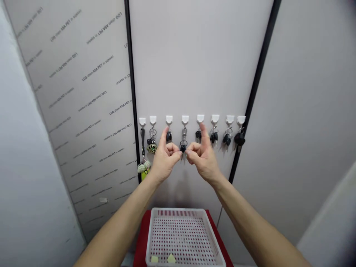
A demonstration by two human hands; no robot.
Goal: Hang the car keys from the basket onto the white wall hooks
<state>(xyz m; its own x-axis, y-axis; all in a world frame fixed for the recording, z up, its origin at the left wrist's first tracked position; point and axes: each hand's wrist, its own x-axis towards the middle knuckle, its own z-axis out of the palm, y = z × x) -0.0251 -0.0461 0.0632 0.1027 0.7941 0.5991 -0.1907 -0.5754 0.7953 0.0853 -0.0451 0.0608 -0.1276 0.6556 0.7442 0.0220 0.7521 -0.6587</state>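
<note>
White perforated basket [182, 237] on red surface [142, 237]; two pale-yellow pieces [171, 258] inside, possibly paper; lettered panel [83, 85]; two black strips [130, 55].

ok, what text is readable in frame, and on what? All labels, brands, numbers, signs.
"LOG chem ASA PET in": repeated in slanted rows on the left wall panel; the word after "in" is too blurred to read, and the first letters are my best reading.
Small white patch low on that panel: nothing legible.
Keys and their fobs: too small to read.
White hooks, white basket: no text visible.
</note>
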